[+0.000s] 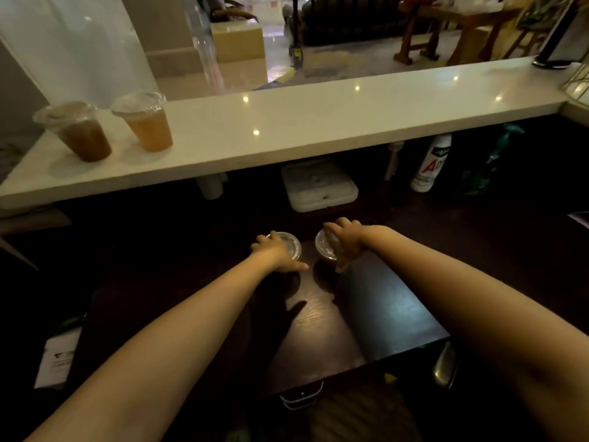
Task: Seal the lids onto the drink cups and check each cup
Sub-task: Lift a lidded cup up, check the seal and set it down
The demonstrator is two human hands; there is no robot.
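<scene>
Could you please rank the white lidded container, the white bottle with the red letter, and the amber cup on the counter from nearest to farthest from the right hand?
From the right hand:
1. White lidded container, just beyond, under the counter.
2. White bottle, farther right.
3. Amber cup, far left on the counter.

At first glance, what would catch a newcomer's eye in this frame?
Two bare arms reach forward: the left hand and right hand each grip a lidded cup on the dark lower table. On the white counter, far left, stand a dark drink and an amber drink, both lidded.
</scene>
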